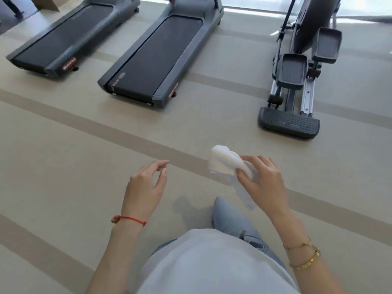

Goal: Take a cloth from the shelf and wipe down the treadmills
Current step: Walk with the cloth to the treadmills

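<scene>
pinching one white cloth (pixel 228 162) in the right grip (pixel 262 179), left grip (pixel 146 185) loose, empty, facing two treadmills (pixel 157 60).

Little can be read here. The nearer treadmill (pixel 161 60), in the middle of the scene, carries pale lettering across the near end of its dark belt, seen upside down and blurred; it seems to begin with "STA", though the rest cannot be made out. A small red label (pixel 173 90) sits on the near right corner of its frame, its print too small to read. The far-left treadmill (pixel 63 41) bears a similar red label (pixel 69 63) on its near right corner with white lettering, also illegible.
</scene>
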